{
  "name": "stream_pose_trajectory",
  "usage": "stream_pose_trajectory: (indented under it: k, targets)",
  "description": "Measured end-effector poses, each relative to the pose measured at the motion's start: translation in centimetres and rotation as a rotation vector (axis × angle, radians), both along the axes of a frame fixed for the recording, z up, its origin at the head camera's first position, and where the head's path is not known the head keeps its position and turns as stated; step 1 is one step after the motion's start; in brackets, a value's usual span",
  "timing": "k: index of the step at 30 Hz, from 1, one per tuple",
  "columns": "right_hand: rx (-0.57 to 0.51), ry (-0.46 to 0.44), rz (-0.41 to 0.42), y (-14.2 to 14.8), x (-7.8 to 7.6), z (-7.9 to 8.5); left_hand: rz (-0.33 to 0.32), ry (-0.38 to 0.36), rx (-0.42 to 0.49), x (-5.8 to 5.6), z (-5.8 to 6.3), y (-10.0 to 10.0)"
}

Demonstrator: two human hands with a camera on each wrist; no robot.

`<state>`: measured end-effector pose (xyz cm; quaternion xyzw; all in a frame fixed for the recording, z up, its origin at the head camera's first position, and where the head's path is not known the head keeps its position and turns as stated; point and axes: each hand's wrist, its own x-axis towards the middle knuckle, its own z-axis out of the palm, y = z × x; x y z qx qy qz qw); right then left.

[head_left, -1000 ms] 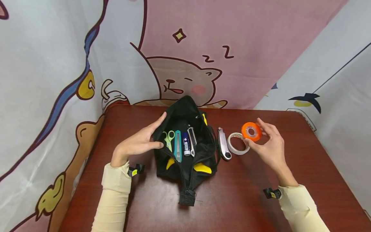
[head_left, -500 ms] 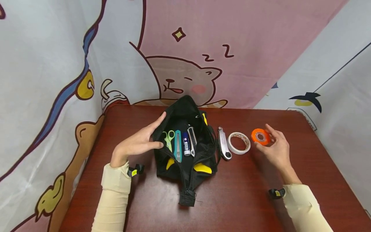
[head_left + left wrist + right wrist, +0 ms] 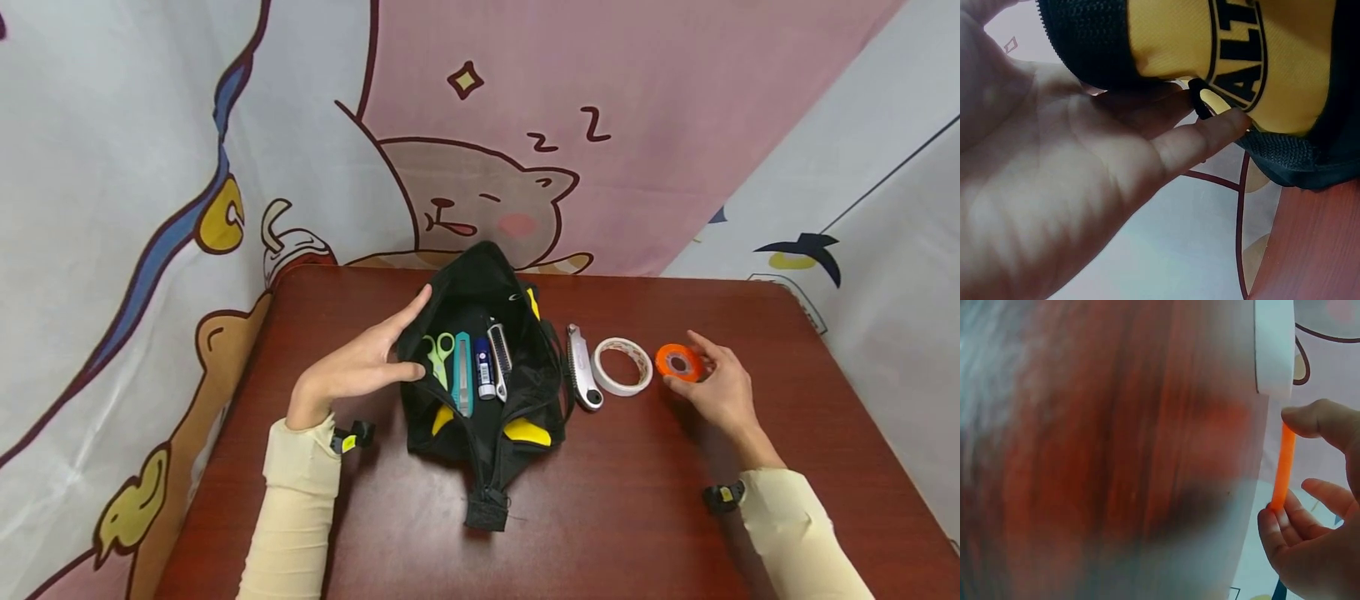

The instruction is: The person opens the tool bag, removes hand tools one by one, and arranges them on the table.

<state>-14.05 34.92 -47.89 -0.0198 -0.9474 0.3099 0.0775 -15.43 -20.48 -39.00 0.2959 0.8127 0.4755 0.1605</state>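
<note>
A black bag (image 3: 480,283) with yellow panels stands unzipped in the middle of the table. My left hand (image 3: 356,367) holds its left rim, thumb over the edge; in the left wrist view its fingers lie along the yellow side (image 3: 1300,69). Inside the bag are green scissors (image 3: 440,372), a teal box cutter (image 3: 462,392), a blue glue stick (image 3: 486,385) and a white-and-black utility knife (image 3: 498,358). My right hand (image 3: 720,387) pinches an orange tape roll (image 3: 662,365) by its edge, low over the table. The right wrist view shows the orange roll (image 3: 1284,465) edge-on between thumb and fingertips.
Right of the bag lies a silver-grey folding tool (image 3: 582,371). Between that and the orange roll a white tape roll (image 3: 599,371) lies flat. A reddish-brown table (image 3: 615,500) carries everything, with a cartoon-printed cloth (image 3: 637,192) hanging behind it.
My right hand has carried the orange tape roll right and down, from overlapping the white roll to a spot beside it. My left hand stays on the bag's rim.
</note>
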Motion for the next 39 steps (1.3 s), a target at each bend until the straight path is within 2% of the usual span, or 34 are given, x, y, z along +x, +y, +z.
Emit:
stream_pose_trajectory:
  k: [9, 20, 33, 39]
  targets:
    - [0.029, -0.007, 0.06, 0.6, -0.5, -1.0, -0.004, -0.006, 0.013, -0.1, -0.2, 0.0]
    - [0.025, -0.106, 0.074, 0.6, -0.5, -1.0, -0.001, -0.007, 0.012, 0.0, -0.1, 0.1]
    - [0.017, -0.058, 0.105, 0.7, -0.4, -1.2, -0.006, -0.015, 0.008, -0.1, 0.1, 0.1]
    - [0.008, -0.054, 0.183, 0.7, -0.1, -0.4, -0.001, -0.013, 0.001, 0.0, 0.1, 0.1]
